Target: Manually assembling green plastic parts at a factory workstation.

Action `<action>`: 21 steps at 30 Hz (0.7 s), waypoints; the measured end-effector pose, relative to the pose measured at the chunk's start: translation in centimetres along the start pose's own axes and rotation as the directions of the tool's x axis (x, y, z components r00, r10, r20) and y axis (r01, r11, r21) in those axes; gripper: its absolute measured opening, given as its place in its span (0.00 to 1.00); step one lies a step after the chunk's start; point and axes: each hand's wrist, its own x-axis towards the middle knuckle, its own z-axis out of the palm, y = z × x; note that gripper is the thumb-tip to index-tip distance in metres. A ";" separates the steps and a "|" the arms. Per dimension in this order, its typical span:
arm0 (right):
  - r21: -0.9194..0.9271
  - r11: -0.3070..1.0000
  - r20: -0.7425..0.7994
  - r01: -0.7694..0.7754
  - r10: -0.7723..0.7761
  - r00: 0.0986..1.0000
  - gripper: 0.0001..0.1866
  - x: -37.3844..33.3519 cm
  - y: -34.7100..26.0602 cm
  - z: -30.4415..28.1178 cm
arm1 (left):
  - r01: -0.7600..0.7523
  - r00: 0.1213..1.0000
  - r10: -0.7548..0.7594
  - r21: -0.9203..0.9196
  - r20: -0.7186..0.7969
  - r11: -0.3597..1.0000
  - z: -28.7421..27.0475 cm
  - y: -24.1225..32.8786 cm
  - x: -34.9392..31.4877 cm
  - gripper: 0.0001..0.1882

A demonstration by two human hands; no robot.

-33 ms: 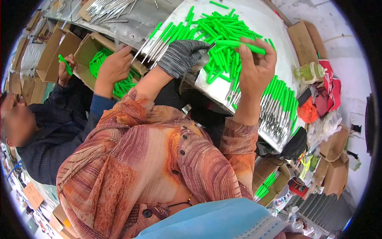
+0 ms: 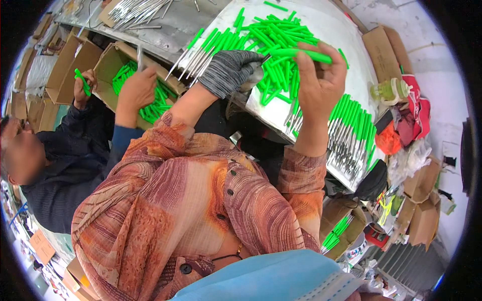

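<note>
Right hand (image 2: 319,83) grips a green handle (image 2: 301,52); gloved left hand (image 2: 228,70) pinches its metal shaft (image 2: 264,60) above the worktop (image 2: 331,25)

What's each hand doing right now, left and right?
Left hand: in a grey glove, closed around a metal rod.
Right hand: bare, gripping a green handle at the fingertips.

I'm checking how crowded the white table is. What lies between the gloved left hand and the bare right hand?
In the head view, a heap of loose green handles lies on the white table between the gloved left hand and the right hand.
</note>
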 end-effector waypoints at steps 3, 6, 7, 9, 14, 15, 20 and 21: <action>-0.299 0.944 0.132 0.139 -0.103 0.986 0.18 1.4 -1.2 1.3 | 0.053 0.998 -0.051 -0.068 0.025 0.996 -0.4 1.0 -0.1 0.12; -0.365 0.921 0.259 0.136 -0.040 0.965 0.17 1.2 -0.7 1.6 | 0.037 0.999 -0.037 0.004 0.018 0.999 -0.5 0.7 0.0 0.12; -0.329 0.937 0.285 0.119 -0.022 0.958 0.16 1.0 -0.4 1.7 | 0.038 0.999 -0.038 0.005 0.014 0.999 -0.4 0.6 -0.1 0.12; -0.292 0.951 0.284 0.099 -0.012 0.959 0.13 0.8 0.1 2.2 | 0.209 0.977 -0.198 -0.206 0.072 0.956 -0.2 0.3 -0.2 0.13; -0.002 0.995 0.324 -0.102 0.098 0.941 0.13 1.6 1.1 3.1 | 0.262 0.965 -0.251 -0.260 0.075 0.930 -0.5 1.2 -0.5 0.15; 0.021 0.987 0.290 -0.156 0.144 0.946 0.14 0.9 1.9 3.4 | 0.268 0.963 -0.261 -0.299 0.063 0.916 -0.4 1.0 -0.7 0.15; 0.018 0.978 0.264 -0.210 0.198 0.944 0.15 -0.7 3.6 4.2 | 0.270 0.931 -0.233 0.101 -0.279 0.957 -4.1 -6.9 -0.5 0.24; 0.010 0.982 0.259 -0.186 0.178 0.949 0.15 -1.0 4.1 4.4 | 0.356 0.910 -0.289 0.204 -0.298 0.912 -5.3 -8.3 -0.5 0.29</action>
